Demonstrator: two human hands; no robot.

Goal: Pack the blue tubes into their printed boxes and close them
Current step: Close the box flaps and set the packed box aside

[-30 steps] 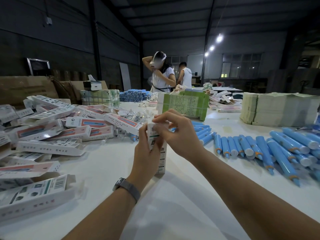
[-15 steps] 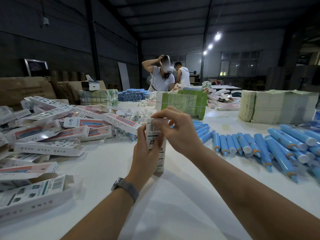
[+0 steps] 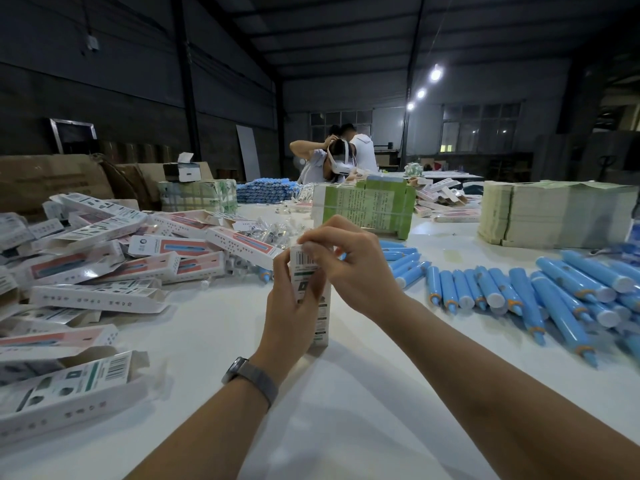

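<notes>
Here — hands (image 3: 294, 306) grip slim carton (image 3: 311, 271).

Dim warehouse packing floor, steel-framed roof (image 3: 346, 36), long white table (image 3: 346, 393), heaped printed boxes (image 3: 104, 265), blue tubes (image 3: 519, 289)

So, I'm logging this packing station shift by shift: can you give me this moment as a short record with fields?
left hand: grips the upright printed box round its middle
right hand: fingers at the box's top end, at the flap
box base: rests on the white table
tube in box: cannot tell
loose blue tubes: lying on the table to the right
other printed boxes: piled on the left, several with open ends
</notes>
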